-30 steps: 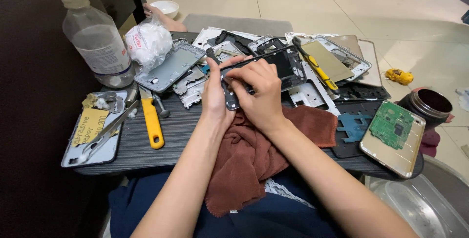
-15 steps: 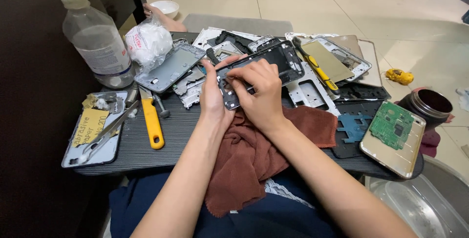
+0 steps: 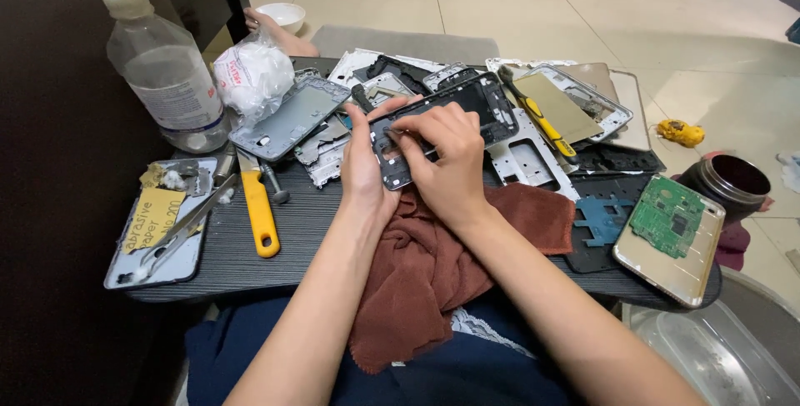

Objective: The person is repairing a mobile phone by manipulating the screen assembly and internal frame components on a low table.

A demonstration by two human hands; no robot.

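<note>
Right fingertips (image 3: 408,129) pinch together on something too small to tell, pressed into the near end of a dark phone frame (image 3: 442,127) — apparently picking a part or residue out of it. The left hand (image 3: 364,164) grips the frame's near-left edge, thumb on top, fingers curled beneath. Next calls for a fine, steady pull. Both forearms angle in over a brown cloth (image 3: 433,264), with the frame raised above the cluttered table (image 3: 308,231).

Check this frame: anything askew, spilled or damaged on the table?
The gold phone back holding a green circuit board overhangs the table's right edge. The brown cloth droops off the front. Nothing spilled.
</note>
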